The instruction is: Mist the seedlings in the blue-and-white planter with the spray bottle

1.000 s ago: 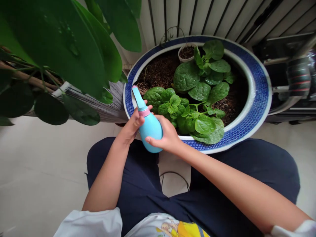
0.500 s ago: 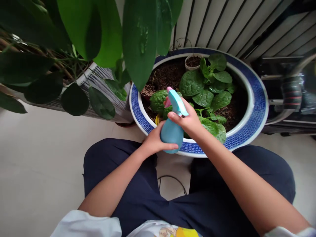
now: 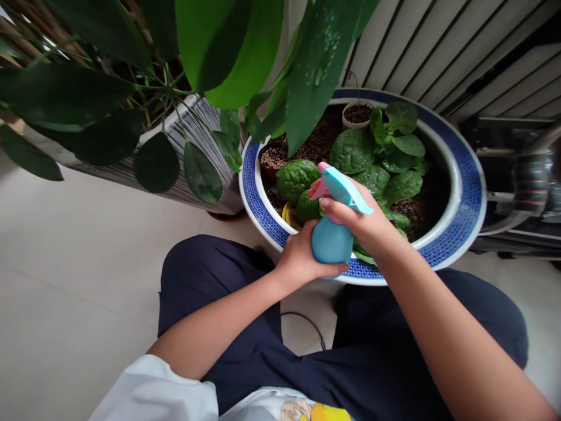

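Note:
A blue spray bottle (image 3: 332,241) with a light-blue head and pink nozzle and trigger is held between both hands, tilted over the near rim of a planter. My left hand (image 3: 302,257) wraps round the bottle's body, thumb across its lower side. Gripping the neck and trigger from the right is my right hand (image 3: 366,219); its fingers are partly hidden behind the head. Below and beyond the bottle, a leafy green plant (image 3: 353,152) with broad wrinkled leaves grows in the round planter (image 3: 467,199) with a blue-patterned white rim.
A big-leaved plant (image 3: 228,52) hangs in from the upper left, above a grey striped pot (image 3: 201,158). Inside the planter stands a small white pot (image 3: 357,114). Ribbed white panels (image 3: 421,52) rise behind; a curved metal tube (image 3: 508,219) is at right.
Both hands and the spray bottle have shifted right and slightly nearer in the view. The surroundings also shift right as the camera turns. A large hanging leaf now sits at a different angle.

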Available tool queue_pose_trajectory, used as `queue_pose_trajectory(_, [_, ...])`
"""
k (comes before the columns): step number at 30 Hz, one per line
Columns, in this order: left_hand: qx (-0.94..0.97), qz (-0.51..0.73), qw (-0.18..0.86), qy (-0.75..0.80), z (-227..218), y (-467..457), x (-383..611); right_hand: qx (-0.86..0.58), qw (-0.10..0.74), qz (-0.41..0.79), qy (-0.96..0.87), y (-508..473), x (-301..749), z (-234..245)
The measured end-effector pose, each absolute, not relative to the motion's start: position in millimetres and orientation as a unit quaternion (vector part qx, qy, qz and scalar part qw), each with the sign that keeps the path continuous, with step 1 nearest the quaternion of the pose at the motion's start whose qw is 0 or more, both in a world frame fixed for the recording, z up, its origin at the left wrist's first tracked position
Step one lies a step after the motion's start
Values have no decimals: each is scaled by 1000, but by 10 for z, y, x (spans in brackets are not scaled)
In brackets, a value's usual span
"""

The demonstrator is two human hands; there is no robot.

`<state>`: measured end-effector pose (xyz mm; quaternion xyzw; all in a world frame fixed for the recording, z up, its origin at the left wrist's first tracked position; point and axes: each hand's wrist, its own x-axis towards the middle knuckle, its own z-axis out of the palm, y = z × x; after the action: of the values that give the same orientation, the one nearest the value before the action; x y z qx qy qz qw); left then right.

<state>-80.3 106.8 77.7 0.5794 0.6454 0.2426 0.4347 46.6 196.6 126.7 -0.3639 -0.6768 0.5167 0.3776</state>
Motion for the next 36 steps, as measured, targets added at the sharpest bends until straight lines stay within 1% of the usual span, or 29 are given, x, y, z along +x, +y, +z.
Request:
queue_pose_trajectory(4, [599, 215, 417, 649, 793, 1186, -759, -396, 395, 501, -660, 1925, 507, 1208])
queue_pose_trajectory(8, [643, 199, 407, 617, 812, 1342, -749, -450, 472, 482, -585, 1945, 547, 1081])
queue_pose_trajectory(10, [657, 198, 401, 607, 824, 1394, -736, -458, 491, 471, -572, 1962, 586, 1073])
queue_pose_trajectory(15, [653, 192, 441, 584, 836, 1425, -653, -415, 447, 471, -638, 1995, 748, 1115])
queue_pose_trajectory(22, [672, 191, 439, 565, 877, 1440, -542, -447, 475, 456, -606, 1973, 909, 1021])
queue_pose_trajectory(25, [682, 198, 438, 551, 875, 1448, -502, -441, 483, 450, -608, 1943, 954, 1068])
queue_pose_trajectory(29, [683, 194, 457, 535, 857, 1448, -430, -439, 465, 452, -622, 1915, 1028, 1130])
queue_pose_trajectory(36, [703, 189, 462, 506, 890, 1431, -309, -479, 496, 422, -589, 1787, 1161, 1144])
